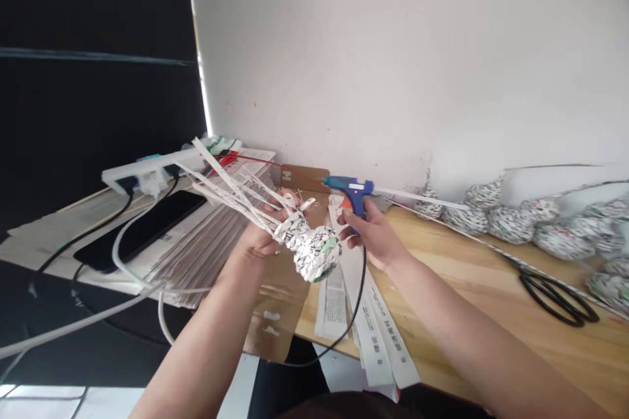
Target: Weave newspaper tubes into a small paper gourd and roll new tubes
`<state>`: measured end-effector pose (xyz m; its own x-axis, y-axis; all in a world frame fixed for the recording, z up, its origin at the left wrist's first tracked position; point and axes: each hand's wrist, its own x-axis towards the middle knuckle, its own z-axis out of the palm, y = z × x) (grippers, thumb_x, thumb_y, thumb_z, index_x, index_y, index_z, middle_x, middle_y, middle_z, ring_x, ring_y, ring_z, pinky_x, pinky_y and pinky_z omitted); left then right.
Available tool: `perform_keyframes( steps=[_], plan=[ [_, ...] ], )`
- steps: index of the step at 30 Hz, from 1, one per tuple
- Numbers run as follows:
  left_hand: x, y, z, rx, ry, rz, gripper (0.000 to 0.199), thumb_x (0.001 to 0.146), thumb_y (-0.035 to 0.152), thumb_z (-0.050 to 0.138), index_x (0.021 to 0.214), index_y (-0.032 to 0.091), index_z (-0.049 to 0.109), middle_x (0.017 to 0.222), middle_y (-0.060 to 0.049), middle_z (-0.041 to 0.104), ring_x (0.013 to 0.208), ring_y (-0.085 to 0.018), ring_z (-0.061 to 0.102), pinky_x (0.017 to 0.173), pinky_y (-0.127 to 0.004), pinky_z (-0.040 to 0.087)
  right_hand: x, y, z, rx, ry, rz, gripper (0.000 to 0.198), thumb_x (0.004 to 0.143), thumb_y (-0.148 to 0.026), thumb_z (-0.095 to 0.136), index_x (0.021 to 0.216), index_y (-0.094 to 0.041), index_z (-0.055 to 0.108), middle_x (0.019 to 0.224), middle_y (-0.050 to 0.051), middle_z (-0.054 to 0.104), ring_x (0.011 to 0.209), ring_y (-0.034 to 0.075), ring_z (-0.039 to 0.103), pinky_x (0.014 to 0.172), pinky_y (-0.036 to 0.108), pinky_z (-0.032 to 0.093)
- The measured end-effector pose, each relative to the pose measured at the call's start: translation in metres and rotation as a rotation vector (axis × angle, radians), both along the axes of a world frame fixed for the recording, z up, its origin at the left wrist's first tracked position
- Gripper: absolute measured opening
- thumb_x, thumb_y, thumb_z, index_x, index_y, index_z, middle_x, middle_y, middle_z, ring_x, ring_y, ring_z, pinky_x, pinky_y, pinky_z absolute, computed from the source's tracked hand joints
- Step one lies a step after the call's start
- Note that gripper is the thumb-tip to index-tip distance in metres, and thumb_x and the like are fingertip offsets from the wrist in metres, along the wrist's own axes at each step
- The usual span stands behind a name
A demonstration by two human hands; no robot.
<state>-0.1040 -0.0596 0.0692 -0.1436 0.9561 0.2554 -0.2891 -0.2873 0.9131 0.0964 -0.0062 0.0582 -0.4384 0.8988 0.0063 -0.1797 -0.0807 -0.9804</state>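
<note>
My left hand [269, 236] is closed round the narrow end of a woven newspaper gourd [317, 254]. Loose paper strips [221, 193] fan out from that end to the upper left. My right hand [376, 236] grips a blue hot glue gun [356, 191] by its handle. A white glue stick [417, 197] juts from the gun's back, and its nozzle points left, above the gourd and apart from it. A black cord [361, 294] hangs from the handle. Some of my left fingers are hidden behind the paper.
Newspaper strips [376, 334] lie over the table's front edge. Black-handled scissors [557, 298] rest at the right, near several finished woven gourds [511, 224] along the wall. To the left, a power strip [142, 169] and a phone [140, 232] sit on stacked newspaper [206, 262]; cardboard [275, 288] lies beneath my hands.
</note>
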Motion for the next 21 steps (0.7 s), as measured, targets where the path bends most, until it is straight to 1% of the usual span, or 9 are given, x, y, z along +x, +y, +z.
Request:
perform_keyframes(
  steps=[1,3,5,7,9,12,15,18,21],
  plan=[
    [0.004,0.005,0.0,-0.01,-0.03,-0.053,0.035,0.052,0.035,0.083,0.067,0.019,0.055,0.064,0.002,0.06,0.052,-0.011,0.054,0.047,-0.024,0.043,0.013,0.001,0.004,0.013,0.041,-0.033,0.042,0.071,-0.039,0.076,0.101,-0.025,0.05,0.078,-0.005,0.063,0.055,0.01,0.062,0.039,0.018,0.037],
    [0.011,0.018,-0.001,-0.036,-0.115,-0.175,0.035,0.049,0.028,0.086,0.067,0.018,0.058,0.065,0.001,0.063,0.052,-0.011,0.056,0.047,-0.022,0.043,0.038,0.003,0.006,-0.05,0.107,-0.016,0.042,0.071,-0.039,0.078,0.101,-0.024,0.053,0.079,-0.003,0.062,0.055,0.009,0.06,0.038,0.016,0.032],
    [0.016,0.034,-0.005,-0.042,-0.094,-0.216,0.034,0.049,0.026,0.087,0.068,0.016,0.06,0.066,0.001,0.065,0.053,-0.011,0.058,0.048,-0.022,0.044,0.061,0.004,0.003,-0.175,0.144,0.041,0.037,0.075,-0.045,0.073,0.098,-0.021,0.057,0.07,-0.002,0.059,0.05,0.008,0.052,0.036,0.016,0.025],
    [0.02,0.05,-0.011,-0.038,-0.034,-0.247,0.03,0.054,0.026,0.086,0.071,0.015,0.063,0.065,0.0,0.066,0.053,-0.012,0.059,0.049,-0.023,0.045,0.079,0.002,-0.004,-0.212,0.15,0.054,0.037,0.079,-0.05,0.069,0.1,-0.02,0.06,0.064,-0.003,0.055,0.047,0.007,0.047,0.036,0.017,0.021],
    [0.024,0.066,-0.018,-0.005,0.004,-0.303,0.027,0.056,0.025,0.085,0.07,0.014,0.064,0.068,-0.002,0.068,0.058,-0.014,0.061,0.053,-0.025,0.046,0.093,-0.001,-0.012,-0.149,0.13,0.018,0.039,0.08,-0.049,0.069,0.105,-0.019,0.061,0.062,-0.003,0.053,0.049,0.007,0.048,0.037,0.016,0.022],
    [0.029,0.084,-0.03,-0.002,0.024,-0.375,0.027,0.057,0.025,0.085,0.071,0.014,0.065,0.07,-0.003,0.069,0.061,-0.017,0.062,0.054,-0.027,0.047,0.103,-0.007,-0.023,-0.027,0.076,-0.055,0.04,0.08,-0.046,0.07,0.108,-0.019,0.061,0.063,-0.002,0.056,0.053,0.009,0.053,0.039,0.017,0.027],
    [0.03,0.094,-0.044,-0.041,0.056,-0.401,0.028,0.056,0.027,0.086,0.07,0.014,0.066,0.068,-0.004,0.068,0.059,-0.017,0.061,0.054,-0.027,0.046,0.105,-0.013,-0.029,0.039,-0.016,-0.076,0.036,0.078,-0.047,0.072,0.096,-0.016,0.062,0.063,-0.001,0.058,0.052,0.012,0.057,0.038,0.019,0.03],
    [0.025,0.095,-0.056,-0.081,0.123,-0.403,0.027,0.056,0.028,0.086,0.07,0.014,0.067,0.069,-0.004,0.067,0.063,-0.017,0.062,0.059,-0.028,0.047,0.106,-0.016,-0.029,0.104,-0.149,-0.078,0.034,0.077,-0.047,0.072,0.084,-0.015,0.061,0.061,0.0,0.059,0.052,0.012,0.057,0.044,0.022,0.041],
    [0.019,0.093,-0.059,-0.099,0.216,-0.368,0.024,0.058,0.025,0.085,0.072,0.013,0.07,0.07,-0.004,0.068,0.066,-0.017,0.063,0.063,-0.029,0.048,0.109,-0.019,-0.026,0.161,-0.296,-0.101,0.033,0.078,-0.047,0.071,0.083,-0.015,0.062,0.06,0.0,0.06,0.053,0.013,0.057,0.052,0.026,0.049]
  ],
)
